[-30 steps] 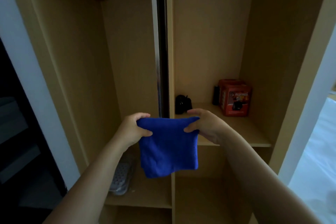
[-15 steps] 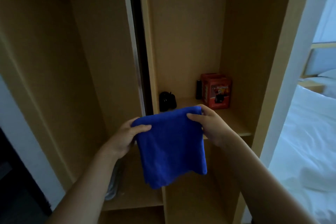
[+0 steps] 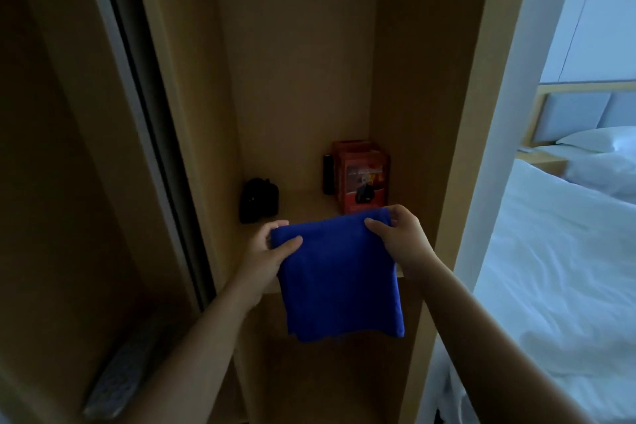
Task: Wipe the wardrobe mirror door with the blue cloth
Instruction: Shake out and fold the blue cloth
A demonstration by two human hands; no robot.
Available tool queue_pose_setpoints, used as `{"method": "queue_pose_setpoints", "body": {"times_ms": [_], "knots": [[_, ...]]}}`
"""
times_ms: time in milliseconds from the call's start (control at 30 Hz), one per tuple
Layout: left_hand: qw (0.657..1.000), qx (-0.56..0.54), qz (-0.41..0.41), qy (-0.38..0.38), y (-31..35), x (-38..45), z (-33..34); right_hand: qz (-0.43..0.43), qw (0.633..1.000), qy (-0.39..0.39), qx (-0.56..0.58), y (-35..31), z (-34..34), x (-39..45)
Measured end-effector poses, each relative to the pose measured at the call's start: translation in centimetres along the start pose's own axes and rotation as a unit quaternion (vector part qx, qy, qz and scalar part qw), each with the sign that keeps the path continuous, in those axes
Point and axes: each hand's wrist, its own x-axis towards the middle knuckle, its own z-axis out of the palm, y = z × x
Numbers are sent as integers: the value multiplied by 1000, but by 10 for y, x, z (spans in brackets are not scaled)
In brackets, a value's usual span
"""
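Observation:
A folded blue cloth (image 3: 339, 279) hangs in front of an open wooden wardrobe. My left hand (image 3: 266, 253) pinches its upper left corner and my right hand (image 3: 401, 237) pinches its upper right corner. The cloth's top edge is stretched between them. At the left a narrow metal door edge (image 3: 137, 120) runs from top to bottom. Its mirror face does not show from here.
On the wardrobe shelf (image 3: 303, 206) stand a red box (image 3: 364, 179), a slim black item (image 3: 327, 174) and a black object (image 3: 258, 200). A grey perforated object (image 3: 113, 379) lies low at the left. A white bed (image 3: 557, 272) with pillows lies to the right.
The view has swung to the right, so the wardrobe's right compartment and the bed fill more of it. Both hands still hold the cloth by its top corners.

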Motion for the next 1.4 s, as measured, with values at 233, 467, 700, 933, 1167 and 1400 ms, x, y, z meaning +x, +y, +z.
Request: {"method": "queue_pose_setpoints", "body": {"times_ms": [233,467,700,933,1167,1400], "knots": [[999,23,-40,13,-28,73,71,-19,988,38,-147,29,-44,76],[993,19,-113,-8,-80,156,103,23,938,36,-345,67,-30,161],[988,136,-64,-48,-129,244,113,7,899,77,-431,131,-10,230],[966,252,-52,-35,-171,291,126,19,879,82,-470,175,4,271],[931,363,-40,-11,-174,316,127,6,846,64,-529,175,7,301],[925,374,-59,-27,-158,301,101,-61,797,85,-594,172,8,290]]}}
